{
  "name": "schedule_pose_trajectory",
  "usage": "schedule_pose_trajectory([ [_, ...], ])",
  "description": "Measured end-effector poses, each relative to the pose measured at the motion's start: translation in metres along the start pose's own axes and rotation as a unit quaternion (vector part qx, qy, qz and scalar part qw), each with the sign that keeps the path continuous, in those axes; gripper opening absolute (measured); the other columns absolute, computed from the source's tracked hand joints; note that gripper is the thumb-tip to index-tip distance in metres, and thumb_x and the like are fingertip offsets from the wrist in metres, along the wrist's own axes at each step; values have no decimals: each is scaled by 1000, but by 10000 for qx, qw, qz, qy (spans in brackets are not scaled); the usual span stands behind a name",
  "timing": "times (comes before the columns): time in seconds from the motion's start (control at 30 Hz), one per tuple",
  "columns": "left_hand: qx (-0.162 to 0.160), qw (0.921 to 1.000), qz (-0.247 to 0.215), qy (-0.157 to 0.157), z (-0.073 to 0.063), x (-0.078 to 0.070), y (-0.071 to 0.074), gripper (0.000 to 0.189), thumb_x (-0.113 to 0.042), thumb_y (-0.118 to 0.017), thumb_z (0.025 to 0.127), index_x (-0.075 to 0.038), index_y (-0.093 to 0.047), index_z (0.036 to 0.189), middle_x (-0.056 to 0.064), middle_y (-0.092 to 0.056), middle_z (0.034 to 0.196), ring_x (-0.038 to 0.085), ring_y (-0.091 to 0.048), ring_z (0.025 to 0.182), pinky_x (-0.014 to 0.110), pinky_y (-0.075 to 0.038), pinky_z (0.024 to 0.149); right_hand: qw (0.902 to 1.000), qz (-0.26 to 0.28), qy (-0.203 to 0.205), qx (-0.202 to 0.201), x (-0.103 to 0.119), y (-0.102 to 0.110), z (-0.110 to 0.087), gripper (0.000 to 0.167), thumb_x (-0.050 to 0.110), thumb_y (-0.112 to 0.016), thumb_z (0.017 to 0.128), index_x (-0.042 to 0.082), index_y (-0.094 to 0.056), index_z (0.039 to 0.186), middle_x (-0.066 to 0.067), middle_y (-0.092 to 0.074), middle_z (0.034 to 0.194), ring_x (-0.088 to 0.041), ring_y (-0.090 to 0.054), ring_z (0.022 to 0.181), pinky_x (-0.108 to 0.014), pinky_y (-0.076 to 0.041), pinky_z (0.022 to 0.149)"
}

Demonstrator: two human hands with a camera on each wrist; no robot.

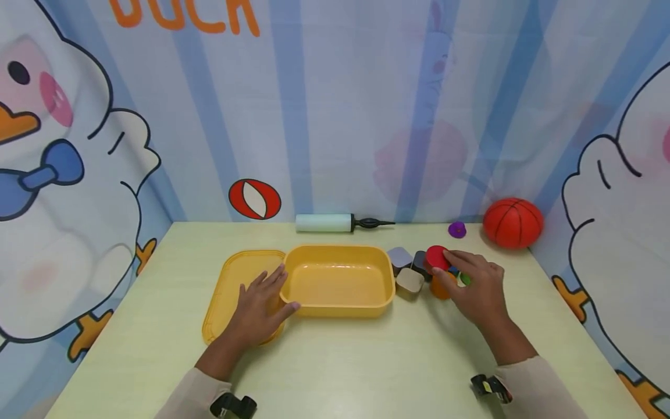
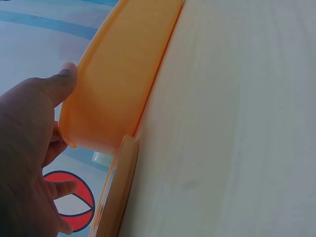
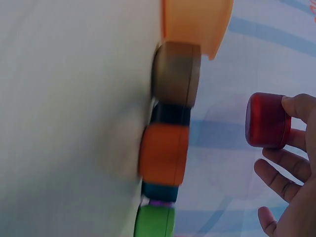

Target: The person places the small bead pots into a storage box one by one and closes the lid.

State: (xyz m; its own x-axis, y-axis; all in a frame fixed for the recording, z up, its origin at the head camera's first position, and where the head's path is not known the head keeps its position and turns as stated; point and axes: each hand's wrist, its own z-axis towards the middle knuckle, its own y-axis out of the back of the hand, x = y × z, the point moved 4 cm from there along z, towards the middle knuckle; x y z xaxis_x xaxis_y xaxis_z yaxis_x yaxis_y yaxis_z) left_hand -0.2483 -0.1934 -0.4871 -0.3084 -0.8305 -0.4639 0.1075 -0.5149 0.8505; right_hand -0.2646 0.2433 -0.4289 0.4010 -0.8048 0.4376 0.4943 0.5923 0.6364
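My left hand (image 1: 257, 311) rests with spread fingers at the left end of a yellow rectangular plastic box (image 1: 337, 310). In the left wrist view its thumb touches the rim of the box (image 2: 113, 74). The yellow lid (image 1: 222, 314) lies flat, partly under that hand. With thumb and fingertips my right hand (image 1: 480, 285) pinches a small red tin (image 3: 266, 121), held raised above the other tins. Below and around it stand a beige tin (image 1: 410, 281), an orange tin (image 3: 164, 154), a green tin (image 3: 155, 220), a grey tin (image 1: 400, 258) and a dark tin (image 1: 420, 262).
A pale blue hand pump (image 1: 324, 223) with a black nozzle lies along the back edge of the table. At the back right sit a small purple object (image 1: 457, 230) and a red basketball-patterned ball (image 1: 513, 223). A printed curtain (image 1: 345, 116) hangs behind the table.
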Motion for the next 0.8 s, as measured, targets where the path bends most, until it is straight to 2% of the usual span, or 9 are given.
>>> schedule_pose_trajectory([
  [0.13,-3,10000,90,-31,-1,-1,1,78,-51,-70,103,-11,-46,166,5,-39,177,49,-33,164,91,-14,122,9993,369,52,90,18,-13,8,47,17,-88,92,2,-77,135,-23,-77,131,-44,-70,120,-63,-43,98],
  [0.23,25,10000,77,-32,-1,-1,0,78,-51,-70,104,-12,-46,167,4,-38,177,49,-33,164,92,-13,122,9977,660,149,109,32,-21,13,46,15,-89,92,0,-77,134,-24,-77,129,-45,-73,120,-60,-56,107],
  [0.3,35,10000,87,-27,-1,-1,-1,78,-52,-69,104,-12,-45,167,4,-38,177,49,-34,164,92,-12,122,9966,791,198,149,40,-25,17,46,14,-88,93,-2,-76,134,-25,-77,129,-45,-75,119,-59,-62,104],
  [0.37,44,10000,89,-6,-1,0,-1,79,-52,-69,104,-12,-45,167,4,-38,178,49,-34,164,92,-12,122,9955,896,191,239,48,-30,19,46,14,-87,94,-2,-75,135,-24,-77,130,-44,-78,113,-59,-65,95],
  [0.53,39,9999,100,26,-2,0,-2,80,-52,-69,104,-11,-44,167,4,-38,177,49,-34,164,91,-12,122,9915,1093,-124,696,65,-44,24,49,19,-84,99,-1,-71,142,-21,-74,137,-34,-77,101,-53,-68,85],
  [0.8,29,10000,58,54,-1,-1,-1,79,-52,-69,104,-11,-44,168,3,-37,178,48,-34,164,92,-11,122,9839,1281,-420,1170,90,-65,31,52,22,-82,101,1,-68,146,-18,-75,136,-30,-75,102,-46,-69,86],
])
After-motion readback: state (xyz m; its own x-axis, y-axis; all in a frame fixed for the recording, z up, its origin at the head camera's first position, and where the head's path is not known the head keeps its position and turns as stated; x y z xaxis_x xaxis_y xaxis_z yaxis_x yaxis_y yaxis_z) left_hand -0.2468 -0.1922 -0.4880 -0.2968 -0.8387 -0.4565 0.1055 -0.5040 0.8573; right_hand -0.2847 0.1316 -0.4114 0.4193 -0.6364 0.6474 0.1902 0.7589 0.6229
